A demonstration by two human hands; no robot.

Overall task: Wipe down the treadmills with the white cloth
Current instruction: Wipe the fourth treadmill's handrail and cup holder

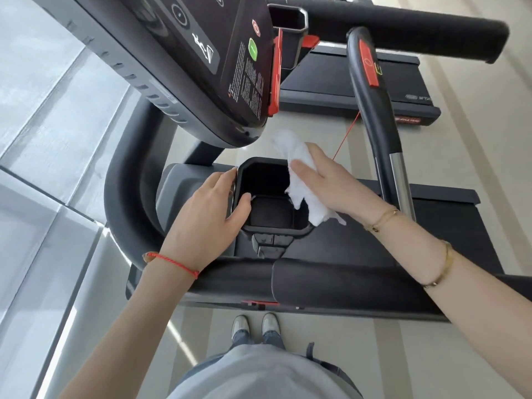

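Fingers of the left hand [214, 204] curled over the left rim of the treadmill's black holder [269, 194], which held nothing visible. Over the holder's right rim, the right hand [328, 182] gripped the bunched white cloth [299, 180].

console [184, 53] cut off by top edge, its warning text too small to read; white cloth [299, 174] hides right hand's [331, 185] palm and the cup holder's [270, 197] right rim.

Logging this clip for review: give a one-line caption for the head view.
Right hand holds the white cloth at the cup holder; left hand grips its rim.
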